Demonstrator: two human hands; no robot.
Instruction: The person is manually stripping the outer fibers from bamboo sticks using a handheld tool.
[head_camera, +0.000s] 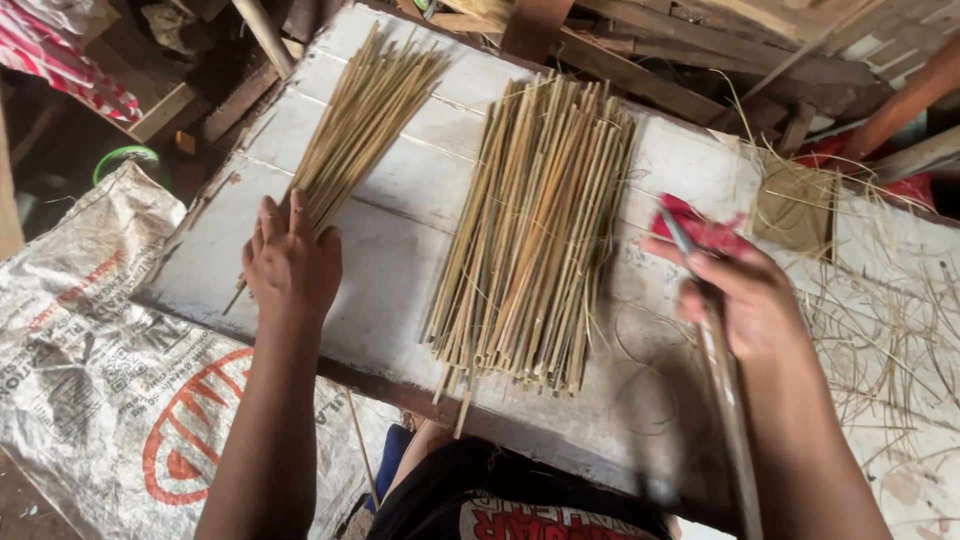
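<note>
**Head view: bamboo strips in two lots, blade in hand**

Head camera shows the left hand (290, 265) flat, fingers spread, pressing the near end of the smaller strip bundle (360, 125). Right hand (755, 305) is closed round a long blade (722, 385), blurred. Larger strip pile (535, 230) lies between the hands on the white board (400, 270). Shavings (890, 330) litter the right side, so much appears already worked; how much is left cannot be judged.

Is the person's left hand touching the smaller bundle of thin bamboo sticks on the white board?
Touching. The head view shows the left hand lying palm down on the near end of the smaller bundle of bamboo sticks, with sticks running under its fingers.
</note>
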